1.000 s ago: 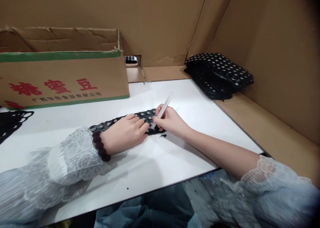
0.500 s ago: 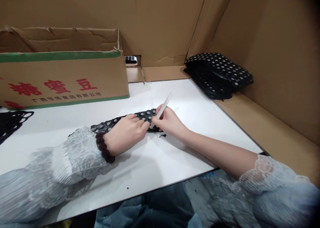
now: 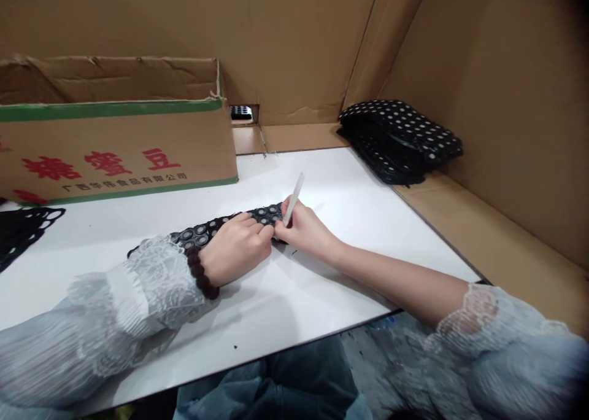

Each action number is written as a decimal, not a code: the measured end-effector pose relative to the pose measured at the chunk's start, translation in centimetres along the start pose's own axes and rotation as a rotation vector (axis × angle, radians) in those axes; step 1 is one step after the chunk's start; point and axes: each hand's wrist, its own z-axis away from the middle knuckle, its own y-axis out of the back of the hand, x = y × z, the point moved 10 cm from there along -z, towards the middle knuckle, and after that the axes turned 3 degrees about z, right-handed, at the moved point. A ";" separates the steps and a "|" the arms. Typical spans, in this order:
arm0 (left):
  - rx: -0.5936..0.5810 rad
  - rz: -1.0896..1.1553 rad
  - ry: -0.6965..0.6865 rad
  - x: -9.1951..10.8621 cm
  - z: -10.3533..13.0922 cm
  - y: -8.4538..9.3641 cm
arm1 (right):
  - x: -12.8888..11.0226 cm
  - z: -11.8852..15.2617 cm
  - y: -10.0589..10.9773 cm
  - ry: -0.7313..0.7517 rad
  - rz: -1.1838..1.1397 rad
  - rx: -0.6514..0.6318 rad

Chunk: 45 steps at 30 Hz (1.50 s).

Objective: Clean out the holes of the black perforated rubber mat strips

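A black strip covered with rows of grey round discs [image 3: 196, 233] lies flat on the white tabletop [image 3: 285, 309]. My left hand [image 3: 242, 245] rests over it with curled fingers, pressing it down. In my right hand [image 3: 308, 229] is a slim, whitish, translucent stick-shaped tool [image 3: 294, 199], pinched between thumb and fingers and tilted upward. Its lower tip is hidden by the fingers at the strip's right end. The two hands meet there, thumb close to thumb. Part of the strip is covered by my left hand and sleeve.
At the back left stands an open cardboard box [image 3: 115, 147] with red lettering. A folded stack of black dotted sheets [image 3: 400, 137] sits at the back right. Black netting with holes [image 3: 27, 229] lies at the left edge. Cardboard walls [image 3: 294, 39] enclose the table.
My right hand and the stick-shaped tool have shifted slightly left along the strip's right end. The small dark scrap beside them shows less now. My left hand stays nearly in place.
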 end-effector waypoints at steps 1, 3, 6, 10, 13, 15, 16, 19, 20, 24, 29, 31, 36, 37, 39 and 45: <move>0.015 -0.003 0.013 -0.1 0.1 0.0 | 0.0 0.0 0.0 0.002 0.001 0.000; 0.044 -0.013 0.031 -0.1 0.2 0.1 | -0.1 0.0 -0.1 0.004 0.003 0.000; 0.094 -0.038 0.049 0.0 0.2 0.3 | 0.0 0.0 -0.2 -0.001 0.003 0.003; 0.130 -0.071 0.092 -0.1 0.1 0.6 | 0.0 -0.2 0.0 -0.004 -0.008 0.017; 0.116 -0.074 0.119 -0.4 0.1 0.5 | 0.3 -0.4 0.1 -0.007 -0.041 0.025; 0.079 -0.060 0.105 -0.5 0.2 0.2 | 0.9 -0.4 0.2 -0.035 -0.077 0.030; 0.059 -0.053 0.091 -0.5 0.2 0.1 | 1.2 -0.4 0.2 -0.053 -0.094 0.031; 0.029 -0.054 0.039 -0.2 0.4 0.1 | 1.6 -0.3 0.2 -0.074 -0.124 0.023; 0.029 -0.059 0.022 -0.1 0.5 0.2 | 1.6 -0.3 0.2 -0.071 -0.127 0.020; 0.028 -0.083 -0.017 0.3 0.5 0.2 | 1.3 -0.3 0.1 -0.059 -0.118 0.009; 0.074 -0.111 0.020 0.3 0.5 0.4 | 0.6 -0.4 0.1 -0.005 -0.056 0.028; 0.104 -0.116 0.057 0.1 0.5 0.7 | 0.3 -0.3 0.1 0.008 -0.037 0.033; 0.095 -0.103 0.120 -0.6 0.6 0.7 | 0.1 -0.1 0.3 0.028 -0.056 0.043; 0.078 -0.100 0.119 -0.8 0.6 0.6 | 0.3 -0.1 0.3 0.013 -0.088 0.039; 0.026 -0.085 0.110 -1.1 0.6 0.2 | 1.2 -0.1 0.3 -0.058 -0.201 0.016; -0.170 -0.054 0.096 -1.8 0.5 -0.6 | 3.5 0.0 0.4 -0.197 -0.389 0.019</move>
